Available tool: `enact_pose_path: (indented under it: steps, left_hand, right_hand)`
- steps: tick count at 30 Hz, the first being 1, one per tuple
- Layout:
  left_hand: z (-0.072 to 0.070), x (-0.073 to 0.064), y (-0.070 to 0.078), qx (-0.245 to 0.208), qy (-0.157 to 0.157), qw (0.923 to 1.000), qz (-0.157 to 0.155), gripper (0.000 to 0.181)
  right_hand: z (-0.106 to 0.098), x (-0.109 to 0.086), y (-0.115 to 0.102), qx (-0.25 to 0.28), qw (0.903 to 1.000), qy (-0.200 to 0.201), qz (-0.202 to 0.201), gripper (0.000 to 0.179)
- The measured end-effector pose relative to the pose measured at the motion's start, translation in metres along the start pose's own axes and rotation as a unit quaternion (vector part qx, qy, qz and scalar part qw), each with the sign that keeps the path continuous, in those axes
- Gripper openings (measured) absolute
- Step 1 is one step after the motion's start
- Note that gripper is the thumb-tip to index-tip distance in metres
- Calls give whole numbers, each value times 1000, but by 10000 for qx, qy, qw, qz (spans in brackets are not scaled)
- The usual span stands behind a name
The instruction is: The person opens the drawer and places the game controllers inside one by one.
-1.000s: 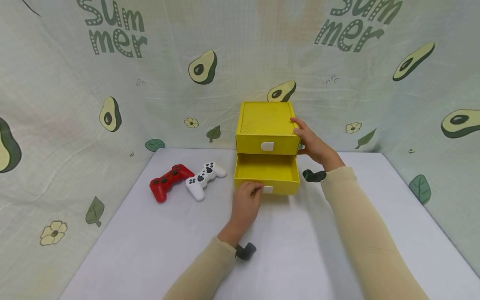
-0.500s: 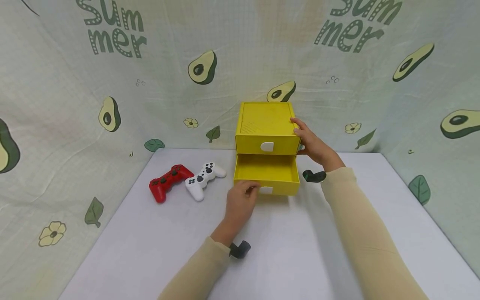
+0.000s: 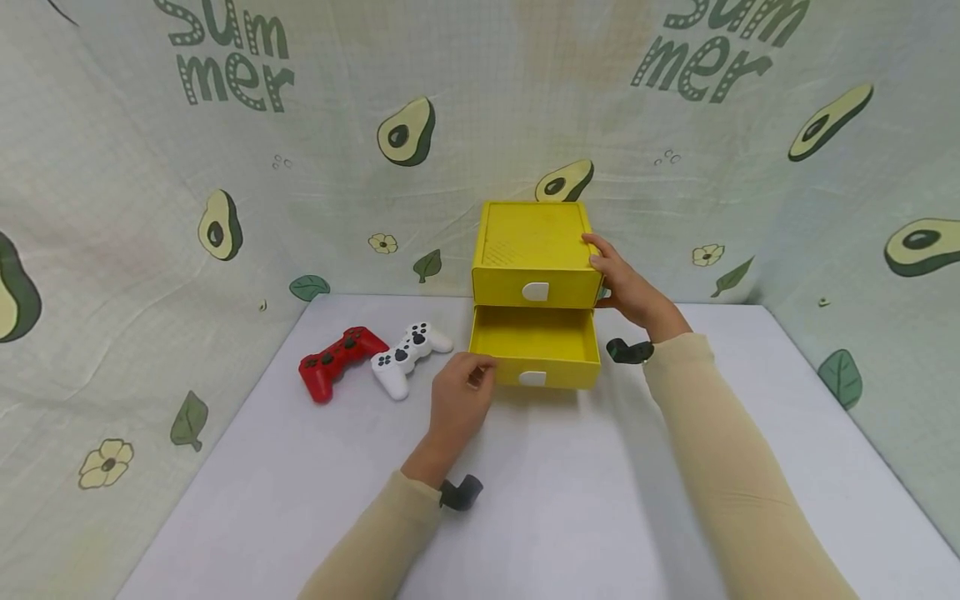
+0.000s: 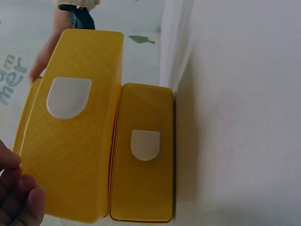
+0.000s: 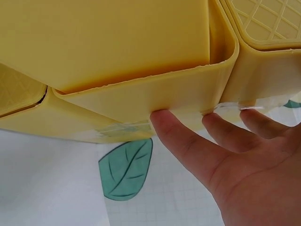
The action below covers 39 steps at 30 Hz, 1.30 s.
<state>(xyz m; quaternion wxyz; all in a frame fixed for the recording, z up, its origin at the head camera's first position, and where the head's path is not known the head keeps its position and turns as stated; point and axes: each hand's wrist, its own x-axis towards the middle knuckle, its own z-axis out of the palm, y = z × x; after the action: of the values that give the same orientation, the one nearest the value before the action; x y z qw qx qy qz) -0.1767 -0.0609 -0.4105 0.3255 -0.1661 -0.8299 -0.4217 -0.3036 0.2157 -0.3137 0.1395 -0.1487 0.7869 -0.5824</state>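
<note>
A yellow drawer unit (image 3: 534, 237) stands at the back middle of the table. Its middle drawer (image 3: 536, 333) is pulled out, with nothing visible inside, and bears a white tab (image 4: 69, 97). At the drawer's front left corner is my left hand (image 3: 461, 396), fingers loosely bent and clear of the tab; whether the fingertips touch the rim cannot be told. My right hand (image 3: 630, 287) rests on the unit's right side, its fairly straight fingers (image 5: 188, 146) touching the wall. The head view hides the bottom drawer (image 4: 143, 188), which the left wrist view shows below the open one.
A red game controller (image 3: 341, 362) and a white game controller (image 3: 408, 358) lie side by side on the white table (image 3: 570, 500), left of the unit. Behind them hangs a pale cloth (image 3: 480, 108) printed with avocados.
My left hand has moved left from beside the white tab to the drawer's front left corner. The drawer stays pulled out, and my right hand has stayed on the unit.
</note>
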Motion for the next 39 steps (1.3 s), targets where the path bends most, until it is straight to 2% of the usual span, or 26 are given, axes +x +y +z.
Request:
enact_pose_path:
  steps: [15,22,26,31,39]
  left_hand:
    - [-24,5,-24,149,272,9989,-338,11]
    - [-31,12,-42,486,249,9966,-621,13]
    - [-34,18,-49,738,127,9918,-1034,17]
    - [-36,24,-54,1111,-61,9816,-1550,23]
    - [-38,33,-70,1550,-156,9736,-1667,27]
  right_hand:
    - [0,-1,0,64,10000,-1,-40,61]
    - [0,0,1,17,10000,4,-33,60]
    - [0,0,1,38,10000,-3,-36,60]
    - [-1,0,1,24,10000,-4,-17,60]
    - [0,0,2,99,9999,-18,-47,60]
